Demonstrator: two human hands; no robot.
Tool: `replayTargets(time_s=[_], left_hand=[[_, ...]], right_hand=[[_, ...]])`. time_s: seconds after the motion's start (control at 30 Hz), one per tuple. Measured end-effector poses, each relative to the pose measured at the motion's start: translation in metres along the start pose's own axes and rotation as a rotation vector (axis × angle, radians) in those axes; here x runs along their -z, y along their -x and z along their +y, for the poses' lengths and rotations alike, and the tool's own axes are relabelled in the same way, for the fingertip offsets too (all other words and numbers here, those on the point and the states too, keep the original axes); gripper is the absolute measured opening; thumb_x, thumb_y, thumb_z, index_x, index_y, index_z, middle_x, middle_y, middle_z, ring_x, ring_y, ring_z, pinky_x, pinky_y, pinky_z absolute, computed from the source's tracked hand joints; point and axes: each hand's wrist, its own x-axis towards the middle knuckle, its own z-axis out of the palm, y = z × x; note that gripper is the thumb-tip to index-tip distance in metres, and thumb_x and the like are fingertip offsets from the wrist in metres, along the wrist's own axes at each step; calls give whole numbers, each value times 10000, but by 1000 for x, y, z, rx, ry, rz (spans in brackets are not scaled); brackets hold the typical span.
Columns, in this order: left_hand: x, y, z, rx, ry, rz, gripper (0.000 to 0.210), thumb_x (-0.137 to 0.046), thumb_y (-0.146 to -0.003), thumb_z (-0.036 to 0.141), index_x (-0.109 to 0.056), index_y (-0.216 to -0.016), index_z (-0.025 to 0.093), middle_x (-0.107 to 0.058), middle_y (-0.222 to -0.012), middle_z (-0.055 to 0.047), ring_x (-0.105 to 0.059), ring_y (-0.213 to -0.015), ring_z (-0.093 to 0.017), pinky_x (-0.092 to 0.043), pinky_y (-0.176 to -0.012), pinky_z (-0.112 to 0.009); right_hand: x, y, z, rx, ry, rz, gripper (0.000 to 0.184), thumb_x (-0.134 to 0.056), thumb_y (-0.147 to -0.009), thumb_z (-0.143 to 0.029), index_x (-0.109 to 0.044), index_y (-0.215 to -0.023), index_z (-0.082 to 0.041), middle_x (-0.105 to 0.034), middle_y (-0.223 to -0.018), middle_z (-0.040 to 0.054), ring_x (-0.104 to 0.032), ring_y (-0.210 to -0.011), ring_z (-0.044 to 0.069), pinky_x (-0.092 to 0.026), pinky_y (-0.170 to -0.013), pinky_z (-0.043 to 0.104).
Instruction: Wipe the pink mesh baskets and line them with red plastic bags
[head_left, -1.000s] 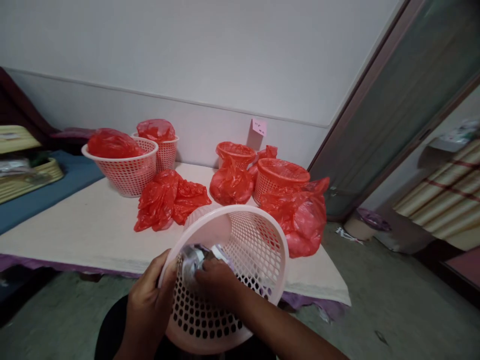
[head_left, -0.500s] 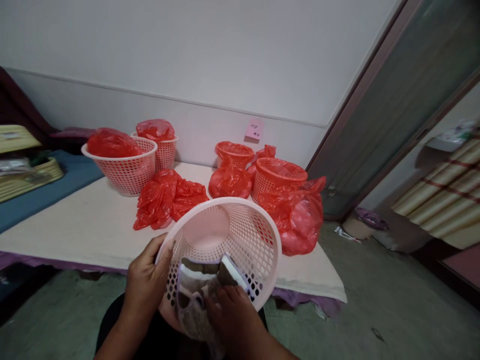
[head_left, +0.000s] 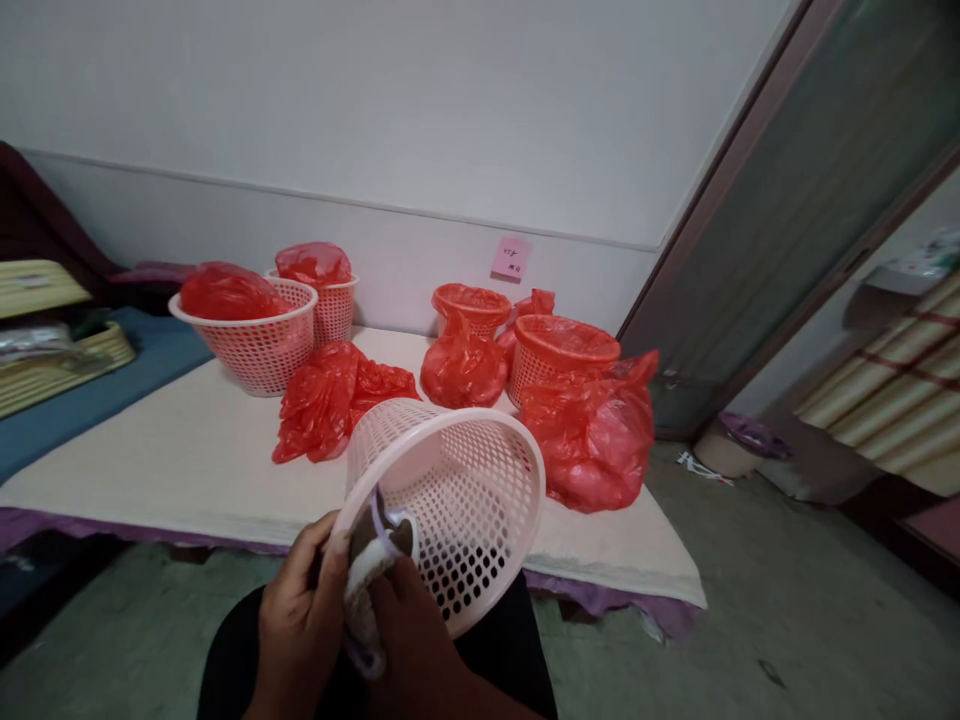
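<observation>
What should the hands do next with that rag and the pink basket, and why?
Probably slide the rag further along the rim of the pink basket. The left hand holds the rim, the right hand presses the rag at one spot only.

I see a low counter [head_left: 150,460] with a cream cloth top against the wall. On it stand two pink mesh baskets [head_left: 259,340] at the back left, two red-lined baskets [head_left: 559,355] toward the right, and loose red plastic bags [head_left: 337,395] lying between them, the largest bag [head_left: 592,435] at the right edge.
</observation>
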Motion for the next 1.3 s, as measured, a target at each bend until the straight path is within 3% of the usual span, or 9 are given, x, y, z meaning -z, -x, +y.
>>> replayTargets(time_s=[0.23, 0.4, 0.5, 0.6, 0.73, 0.87, 1.03, 1.17, 1.3], left_hand=[[5, -9, 3, -167, -20, 62, 296, -558, -856, 474, -696, -994, 252, -737, -953, 12, -671, -866, -171, -509, -759, -230], [1, -3, 5, -266, -106, 17, 297, -542, -859, 458, -715, -962, 240, -751, -930, -7, -694, -837, -191, -536, -740, -256], [0, -3, 5, -366, -118, -19, 258, -537, -874, 402, -708, -965, 232, -740, -907, -14, -687, -804, -178, -532, -722, -249], [3, -9, 4, -444, -109, -96, 212, -562, -868, 366, -703, -952, 233, -713, -821, 1, -668, -743, -156, -517, -688, -230], [8, -24, 6, -354, -69, -74, 220, -579, -860, 399, -703, -948, 240, -720, -862, 11, -661, -775, -150, -504, -703, -216], [6, -40, 21, -143, 53, -9, 302, -617, -808, 497, -704, -940, 240, -723, -870, 20, -644, -797, -163, -507, -722, -230], [-5, -46, 49, -20, 194, -51, 363, -684, -718, 551, -693, -831, 206, -667, -717, 24, -576, -649, -135, -478, -583, -210], [-1, -35, 50, 19, 230, -4, 392, -715, -684, 557, -683, -887, 222, -679, -782, 29, -589, -690, -114, -481, -622, -176], [2, -8, 25, 99, 162, -76, 536, -713, -680, 581, -640, -1086, 239, -693, -919, 3, -628, -740, -144, -505, -612, -203]], right_hand=[[9, -8, 71, 70, 667, -310, 250, -521, -908, -234, -619, -1138, -232, -632, -911, 88, -584, -838, 253, -479, -698, 374], [19, -42, 117, -72, 757, -334, 256, -461, -903, -163, -651, -1072, -130, -631, -1027, 179, -573, -982, 305, -446, -809, 450], [15, -49, 114, -93, 696, -346, 273, -466, -890, -178, -649, -1087, -132, -639, -1058, 173, -590, -982, 286, -450, -825, 418], [13, -35, 92, -52, 592, -424, 225, -573, -815, -250, -660, -1016, -195, -672, -961, 70, -626, -856, 202, -468, -748, 288], [28, 5, 54, 57, 388, -466, 257, -624, -761, -310, -625, -1011, -247, -659, -964, 20, -624, -841, 184, -468, -673, 246], [38, 39, 39, 141, 482, -356, 510, -701, -712, -451, -576, -1170, -264, -653, -994, 72, -614, -857, 264, -512, -732, 379], [24, 53, 47, 180, 661, -135, 432, -581, -844, -206, -510, -1270, -217, -666, -924, 103, -628, -804, 261, -521, -705, 431], [11, 44, 37, 247, 540, 2, 364, -565, -844, -244, -535, -1199, -172, -650, -815, 79, -598, -708, 237, -493, -609, 372], [11, 22, 13, 112, 265, 165, 418, -544, -811, -279, -523, -1217, -179, -630, -888, 84, -582, -772, 234, -490, -644, 356]])
